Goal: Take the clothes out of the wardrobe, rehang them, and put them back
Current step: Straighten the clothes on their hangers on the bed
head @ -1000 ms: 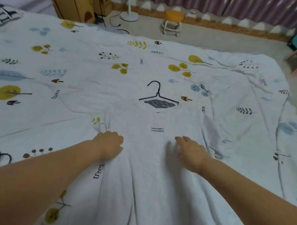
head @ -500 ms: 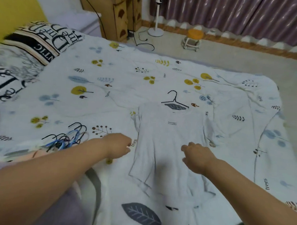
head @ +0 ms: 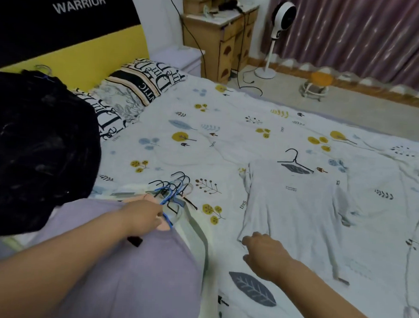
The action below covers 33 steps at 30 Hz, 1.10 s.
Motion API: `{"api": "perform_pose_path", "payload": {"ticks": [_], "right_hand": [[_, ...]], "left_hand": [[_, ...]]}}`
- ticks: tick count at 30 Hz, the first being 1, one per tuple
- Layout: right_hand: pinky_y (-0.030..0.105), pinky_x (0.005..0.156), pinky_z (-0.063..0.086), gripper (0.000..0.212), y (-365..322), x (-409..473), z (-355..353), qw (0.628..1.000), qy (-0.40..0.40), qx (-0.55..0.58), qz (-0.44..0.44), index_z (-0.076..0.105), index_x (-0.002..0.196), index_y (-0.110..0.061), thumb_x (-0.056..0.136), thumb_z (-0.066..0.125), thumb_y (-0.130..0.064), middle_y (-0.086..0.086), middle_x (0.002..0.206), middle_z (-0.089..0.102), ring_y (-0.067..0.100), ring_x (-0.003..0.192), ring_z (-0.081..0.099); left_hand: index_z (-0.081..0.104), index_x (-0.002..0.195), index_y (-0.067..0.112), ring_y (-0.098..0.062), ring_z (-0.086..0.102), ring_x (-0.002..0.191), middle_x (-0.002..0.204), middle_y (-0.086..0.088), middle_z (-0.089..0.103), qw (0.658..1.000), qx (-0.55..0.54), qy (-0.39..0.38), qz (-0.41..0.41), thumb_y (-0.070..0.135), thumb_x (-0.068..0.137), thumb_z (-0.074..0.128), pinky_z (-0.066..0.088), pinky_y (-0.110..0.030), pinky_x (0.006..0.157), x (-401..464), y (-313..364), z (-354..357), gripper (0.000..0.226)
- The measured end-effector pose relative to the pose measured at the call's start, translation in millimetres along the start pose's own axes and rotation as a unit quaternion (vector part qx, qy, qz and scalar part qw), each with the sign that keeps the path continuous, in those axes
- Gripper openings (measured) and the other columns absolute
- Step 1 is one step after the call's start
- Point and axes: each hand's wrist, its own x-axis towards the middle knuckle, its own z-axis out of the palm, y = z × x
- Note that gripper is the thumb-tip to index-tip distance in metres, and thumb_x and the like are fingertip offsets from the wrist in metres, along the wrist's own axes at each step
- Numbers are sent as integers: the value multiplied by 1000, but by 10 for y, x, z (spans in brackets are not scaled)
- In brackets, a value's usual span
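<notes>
A white T-shirt (head: pixel 295 210) lies flat on the bed, front up, with a black hanger (head: pixel 294 160) in its neck. To its left is a pile of clothes on hangers: a purple garment (head: pixel 126 270) on top, a pale green one (head: pixel 198 233) under it, and a bunch of hanger hooks (head: pixel 176 186). My left hand (head: pixel 142 216) is at the purple garment's collar, fingers curled on a blue hanger (head: pixel 166 200). My right hand (head: pixel 263 251) hovers loosely curled by the T-shirt's lower left hem and holds nothing.
A black garment (head: pixel 36 151) is heaped at the left. Pillows (head: pixel 134 88) lie against the yellow headboard. Beyond the bed stand a wooden cabinet (head: pixel 223 39), a fan (head: pixel 279 22) and a small stool (head: pixel 315 84) on the floor, before a curtain.
The view swung left to the clothes pile. My left hand left the T-shirt and moved to the blue hanger on the pile. My right hand lifted off the T-shirt and drifted to its hem.
</notes>
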Motion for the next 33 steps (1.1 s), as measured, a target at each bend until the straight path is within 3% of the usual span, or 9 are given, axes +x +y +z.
{"api": "perform_pose_path", "payload": {"ticks": [7, 17, 19, 21, 23, 26, 28, 30, 33], "right_hand": [[34, 91, 41, 37, -896, 569, 381, 998, 11, 59, 27, 41, 130, -12, 96, 42, -27, 11, 128, 46, 28, 118, 45], [35, 112, 24, 66, -1756, 1436, 1070, 970, 40, 184, 155, 1, 150, -21, 97, 36, -40, 3, 156, 13, 23, 142, 19], [35, 112, 24, 67, -1830, 1529, 1155, 968, 30, 176, 174, -1, 150, -20, 98, 36, -39, 1, 155, 16, 23, 141, 22], [39, 103, 37, 74, -1921, 1579, 1231, 966, 61, 153, 199, 15, 148, -12, 91, 52, -41, 6, 145, 34, 26, 131, 39], [43, 73, 53, 86, -1941, 1645, 1276, 964, 89, 147, 204, 52, 126, -3, 56, 85, -40, 11, 112, 62, 31, 95, 65], [39, 55, 54, 81, -1937, 1692, 1390, 959, 128, 129, 218, 69, 102, -7, 31, 93, -37, 7, 85, 68, 29, 71, 67], [39, 65, 52, 72, -1954, 1626, 1319, 964, 105, 124, 209, 61, 109, -10, 49, 87, -41, 4, 94, 64, 27, 83, 64], [37, 87, 42, 50, -1954, 1629, 1284, 960, 116, 137, 216, 42, 126, -17, 84, 59, -38, 2, 120, 50, 25, 112, 49], [34, 82, 35, 27, -1937, 1599, 1219, 956, 120, 158, 219, 43, 120, -17, 94, 43, -24, 3, 123, 48, 25, 117, 44]], "left_hand": [[51, 123, 21, -22, 50, 115, 127, -2, 54, 999, -8, 22, -24, 22, 93, 40, 44, -33, 89, 124, -985, 412, 32], [16, 146, 19, -21, 16, 142, 156, -5, 10, 998, 27, 33, -36, 31, 96, 38, 22, -34, 111, 710, -1863, 1226, 56], [10, 148, 18, -20, 10, 144, 158, -5, 0, 998, 20, 37, -43, 32, 97, 38, 19, -35, 113, 857, -1964, 1326, 60], [2, 149, 18, -18, 3, 145, 158, -2, -8, 997, 2, 50, -53, 31, 97, 36, 15, -36, 115, 1013, -2038, 1393, 64], [-7, 149, 19, -16, -4, 145, 157, 2, -13, 997, -4, 61, -54, 30, 98, 32, 8, -39, 116, 1161, -2090, 1450, 65], [-3, 149, 20, -13, -2, 145, 157, 6, -1, 997, 3, 58, -44, 30, 100, 28, 1, -44, 116, 1324, -2117, 1509, 60], [12, 148, 19, -14, 15, 142, 152, 2, 20, 997, 5, 67, -47, 32, 99, 32, 4, -44, 116, 1386, -2087, 1517, 54], [30, 140, 20, -17, 32, 133, 140, -1, 37, 994, 10, 101, -47, 35, 98, 35, 12, -40, 114, 1400, -2044, 1491, 45], [44, 126, 20, -19, 43, 122, 127, -2, 48, 991, 9, 127, -43, 35, 97, 36, 22, -32, 106, 1336, -2035, 1421, 34]]}}
